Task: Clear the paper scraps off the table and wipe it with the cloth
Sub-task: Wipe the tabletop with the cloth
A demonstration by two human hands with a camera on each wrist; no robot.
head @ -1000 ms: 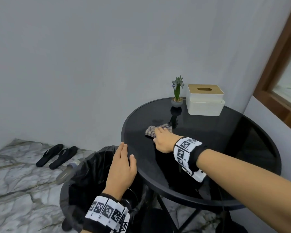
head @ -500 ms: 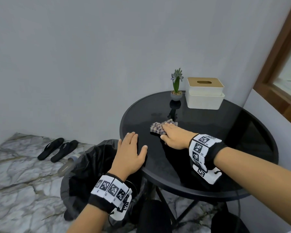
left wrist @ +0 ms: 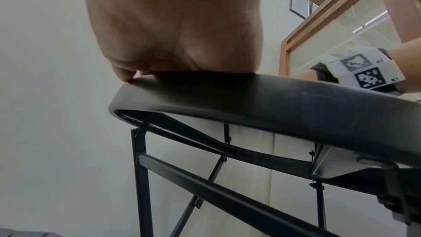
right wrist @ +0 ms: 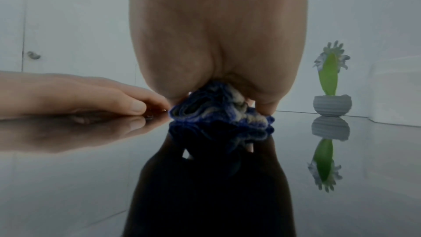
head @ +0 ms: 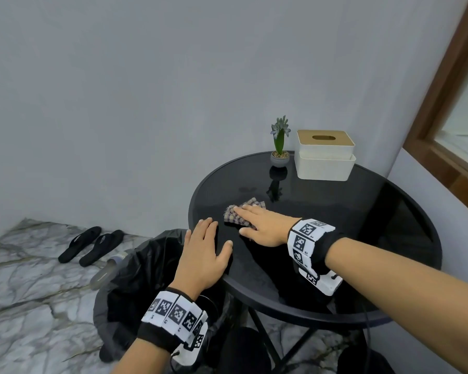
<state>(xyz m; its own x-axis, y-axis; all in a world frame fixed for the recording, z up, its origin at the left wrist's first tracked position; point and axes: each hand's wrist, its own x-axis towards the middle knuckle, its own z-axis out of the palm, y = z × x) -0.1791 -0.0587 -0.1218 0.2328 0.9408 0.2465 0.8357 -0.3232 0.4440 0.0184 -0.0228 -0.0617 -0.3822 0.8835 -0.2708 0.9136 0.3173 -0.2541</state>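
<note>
A checked cloth [head: 237, 215] lies bunched on the round black glass table [head: 362, 225], left of its middle. My right hand [head: 262, 226] lies on top of it with straight fingers and presses it to the glass. In the right wrist view the cloth [right wrist: 218, 109] bulges out from under the right hand [right wrist: 216, 33]. My left hand [head: 203, 252] rests flat on the table's left rim, fingers straight, holding nothing. The left wrist view shows the left hand [left wrist: 175, 24] lying on the rim [left wrist: 250, 100]. No paper scraps show on the tabletop.
A small potted plant [head: 280, 147] and a white tissue box [head: 324, 155] stand at the table's far side. A bin lined with a black bag [head: 135, 279] stands by the table's left edge, under my left arm. Black flip-flops [head: 89, 245] lie on the marble floor.
My right hand slid the cloth slightly right, then back left toward the left hand. My left hand moved from the rim further onto the tabletop.
</note>
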